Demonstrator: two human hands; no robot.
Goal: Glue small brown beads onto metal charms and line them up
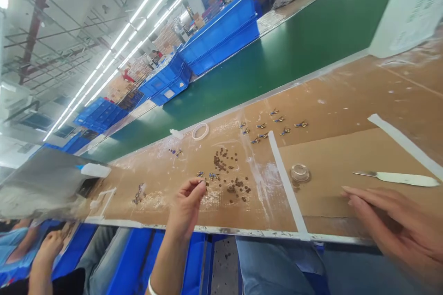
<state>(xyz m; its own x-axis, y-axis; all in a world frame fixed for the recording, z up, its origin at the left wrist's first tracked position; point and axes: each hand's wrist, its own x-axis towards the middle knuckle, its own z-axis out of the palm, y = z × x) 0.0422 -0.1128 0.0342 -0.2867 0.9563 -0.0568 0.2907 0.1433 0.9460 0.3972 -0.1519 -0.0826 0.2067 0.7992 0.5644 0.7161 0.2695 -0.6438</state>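
My left hand [188, 205] reaches over the front edge of the cardboard-covered bench [346, 101], its fingertips pinched together just above the small brown beads [230, 173]. Whether anything tiny sits in the pinch is too small to see. My right hand [391, 228] lies flat at the bench's front right with fingers stretched out, holding nothing. A white-handled knife [398, 178] lies just beyond it. A small clear round dish [300, 173] stands between the hands. Several small blue-and-gold pieces [273, 125] lie farther back.
A green conveyor belt [277, 55] runs behind the bench, with stacked blue crates [221, 32] beyond it. A tape ring [200, 131] and white tape strips [285, 184] lie on the cardboard. Another person's hand [48, 249] shows at the lower left. A white box [408, 9] stands at back right.
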